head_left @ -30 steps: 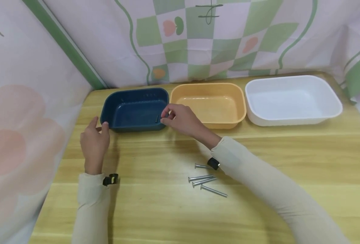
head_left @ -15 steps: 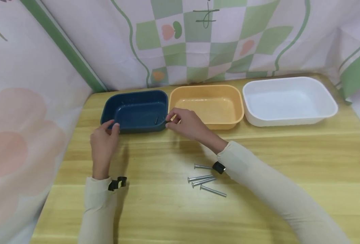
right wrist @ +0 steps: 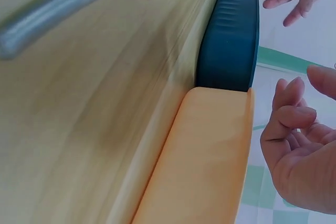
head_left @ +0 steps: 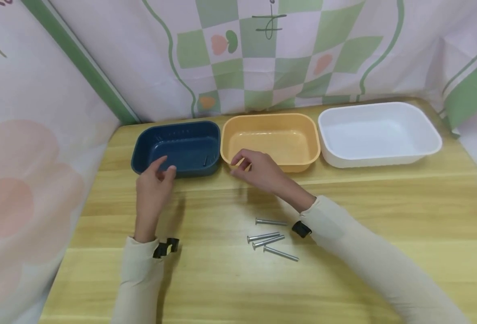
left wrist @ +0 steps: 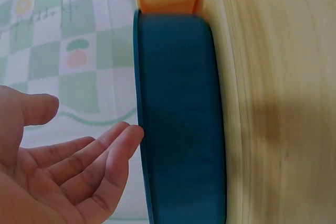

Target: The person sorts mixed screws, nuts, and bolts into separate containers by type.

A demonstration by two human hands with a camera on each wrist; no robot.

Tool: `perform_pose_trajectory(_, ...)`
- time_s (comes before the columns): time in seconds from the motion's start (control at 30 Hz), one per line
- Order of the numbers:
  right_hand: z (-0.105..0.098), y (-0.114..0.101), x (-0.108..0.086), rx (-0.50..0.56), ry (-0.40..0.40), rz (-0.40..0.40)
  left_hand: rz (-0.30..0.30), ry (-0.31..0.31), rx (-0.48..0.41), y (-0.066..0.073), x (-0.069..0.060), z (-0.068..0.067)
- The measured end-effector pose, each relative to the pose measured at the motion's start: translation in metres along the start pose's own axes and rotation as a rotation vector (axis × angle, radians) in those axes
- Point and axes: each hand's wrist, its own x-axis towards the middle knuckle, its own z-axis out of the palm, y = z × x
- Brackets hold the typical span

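Note:
The left hand [head_left: 152,194] hovers at the front rim of the dark blue bin [head_left: 175,172], thumb and forefinger apart and nothing between them. In the left wrist view the left hand [left wrist: 79,166] has its fingers extended beside the blue bin [left wrist: 181,124]. The right hand [head_left: 260,173] hangs over the front left corner of the orange bin [head_left: 299,167], fingers loosely bent, holding nothing; the right wrist view shows the right hand [right wrist: 302,145] beside the orange bin [right wrist: 202,150]. Small dark screws [head_left: 205,160] lie inside the blue bin near its right end.
Several long silver bolts [head_left: 280,253] lie on the wooden table [head_left: 214,288] in front of the orange bin. A white bin [head_left: 384,161] stands at the right of the row. A patterned curtain [head_left: 258,72] hangs behind.
Both hands have moved right: the left along the blue bin's front rim, the right away from the blue bin's right end to the orange bin's front left corner. The right fingers have spread slightly.

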Motion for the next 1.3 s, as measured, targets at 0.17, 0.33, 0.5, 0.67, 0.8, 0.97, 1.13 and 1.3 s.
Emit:
perform_pose_trajectory(0.17, -0.004, 0.006, -0.008, 0.034, -0.001, 0.018, 0.024, -0.049, -0.053, 0.007, 0.000, 0.009)
perform_pose_trajectory(0.33, -0.006, 0.009, -0.015, 0.041, -0.006, 0.037, 0.023, -0.089, -0.076, 0.012, -0.001, 0.017)
perform_pose_trajectory(0.5, -0.007, 0.013, -0.021, 0.027, -0.015, 0.060, 0.003, -0.108, -0.095, 0.016, 0.000, 0.024)
perform_pose_trajectory(0.67, -0.009, 0.015, -0.029, 0.015, -0.024, 0.080, 0.008, -0.132, -0.138, 0.020, 0.001, 0.032)
perform_pose_trajectory(0.8, -0.010, 0.015, -0.035, 0.018, -0.032, 0.078, 0.030, -0.165, -0.186, 0.023, 0.000, 0.039)
perform_pose_trajectory(0.97, -0.010, 0.019, -0.039, 0.032, -0.049, 0.074, 0.050, -0.197, -0.214, 0.029, 0.001, 0.046)
perform_pose_trajectory(1.13, -0.009, 0.022, -0.042, 0.047, -0.063, 0.072, 0.058, -0.225, -0.226, 0.034, 0.001, 0.052)
perform_pose_trajectory(1.3, -0.008, 0.024, -0.046, 0.057, -0.075, 0.076, 0.037, -0.291, -0.299, 0.039, 0.001, 0.062)
